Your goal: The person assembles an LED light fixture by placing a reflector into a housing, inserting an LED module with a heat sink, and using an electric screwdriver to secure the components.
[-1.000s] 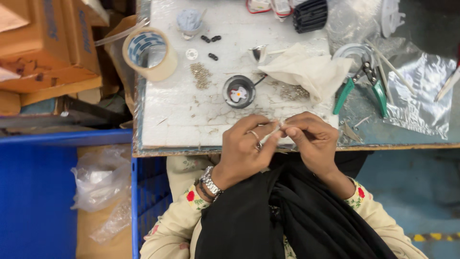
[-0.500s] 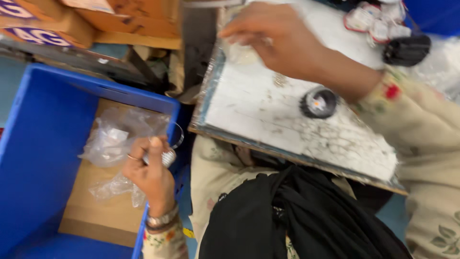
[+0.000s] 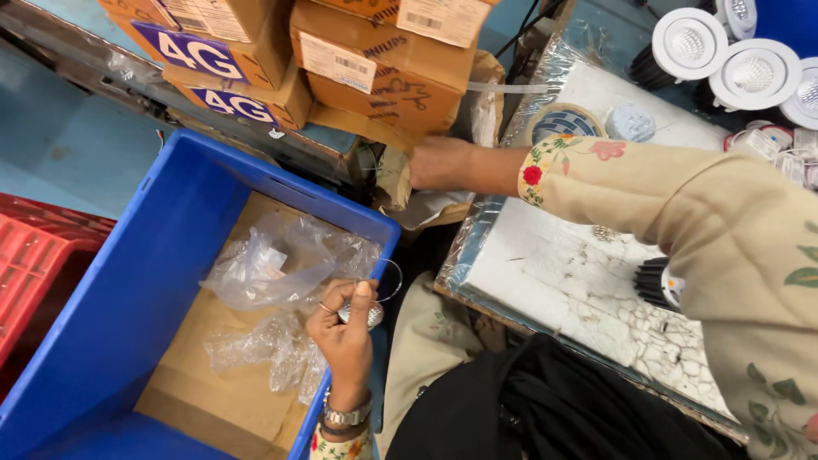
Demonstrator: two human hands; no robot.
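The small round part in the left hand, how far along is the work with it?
Looks assembled: the small round part with wire clips is held by the left hand over the blue crate, not yet dropped in. The right hand reaches the torn paper bag. White downlights wait on the table.

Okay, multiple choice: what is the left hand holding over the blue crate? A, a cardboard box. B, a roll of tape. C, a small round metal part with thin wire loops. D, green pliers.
C: the left hand pinches a small round metal part with wire loops above the blue crate.
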